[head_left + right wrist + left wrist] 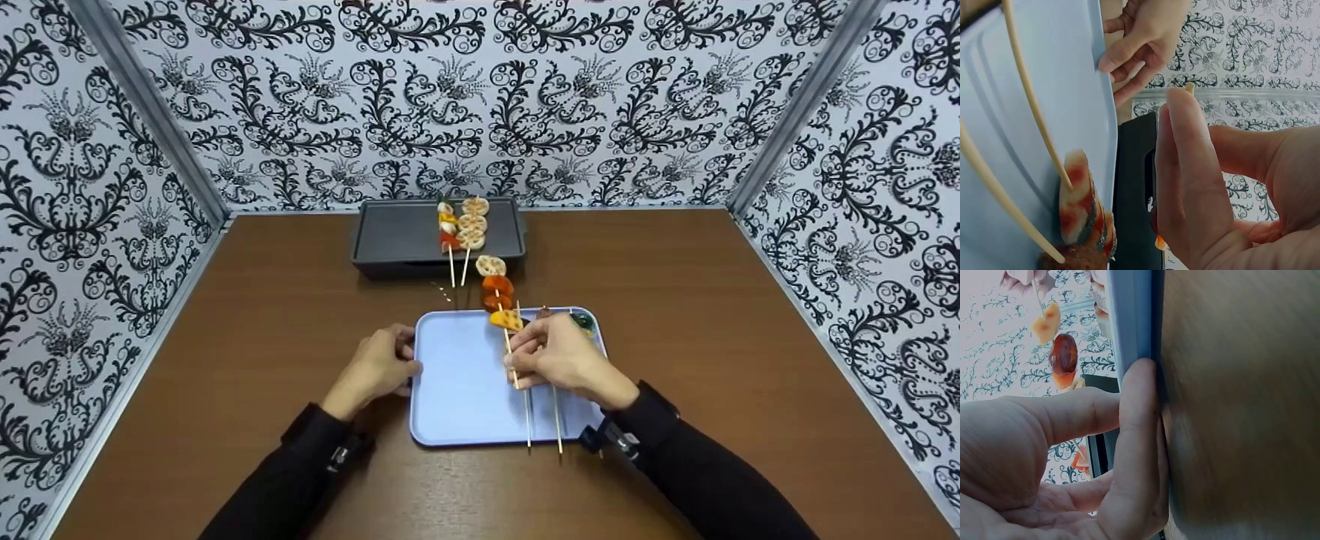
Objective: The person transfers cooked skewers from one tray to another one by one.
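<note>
My right hand (564, 358) pinches the stick of a skewer (498, 302) over the light blue tray (465, 390). This skewer carries a lotus root slice, orange-red pieces and a grill-marked yellow piece, tilted away toward the grill. In the right wrist view, the stick's end (1190, 88) pokes out past the fingertips. My left hand (379, 367) grips the tray's left rim, thumb at the edge and fingers against the side. Other skewers lie on the tray's right part, partly hidden under my right hand; one has a white-and-red piece with a dark edge (1076, 197).
Behind the tray stands a dark grill plate (397, 232). On its right half lie a mixed vegetable skewer (448, 225) and a lotus root skewer (473, 223), sticks toward me. Patterned walls (465, 97) enclose the brown table (675, 285) at the back and sides.
</note>
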The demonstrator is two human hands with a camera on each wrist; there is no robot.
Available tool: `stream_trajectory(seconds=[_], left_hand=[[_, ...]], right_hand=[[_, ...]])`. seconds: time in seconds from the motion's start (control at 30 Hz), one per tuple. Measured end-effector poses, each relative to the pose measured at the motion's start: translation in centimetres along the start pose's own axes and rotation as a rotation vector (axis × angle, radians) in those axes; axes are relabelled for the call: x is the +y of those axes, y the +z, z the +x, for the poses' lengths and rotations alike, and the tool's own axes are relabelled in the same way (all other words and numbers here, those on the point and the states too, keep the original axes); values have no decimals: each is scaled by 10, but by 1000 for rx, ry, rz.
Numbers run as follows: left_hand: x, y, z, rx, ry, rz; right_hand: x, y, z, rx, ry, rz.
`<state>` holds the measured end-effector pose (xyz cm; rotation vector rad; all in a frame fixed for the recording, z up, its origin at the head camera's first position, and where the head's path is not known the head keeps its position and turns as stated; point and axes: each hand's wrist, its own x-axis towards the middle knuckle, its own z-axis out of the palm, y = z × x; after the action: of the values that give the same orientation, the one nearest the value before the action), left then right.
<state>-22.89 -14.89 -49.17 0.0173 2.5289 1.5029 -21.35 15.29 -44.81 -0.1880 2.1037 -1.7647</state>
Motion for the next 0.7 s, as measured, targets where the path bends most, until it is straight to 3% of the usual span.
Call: stream_trajectory(seconds=[0.7], left_hand=[[2,1,-2,-1,-2,-21]], right_hand=[[10,19,-14,-80,-33,-85]])
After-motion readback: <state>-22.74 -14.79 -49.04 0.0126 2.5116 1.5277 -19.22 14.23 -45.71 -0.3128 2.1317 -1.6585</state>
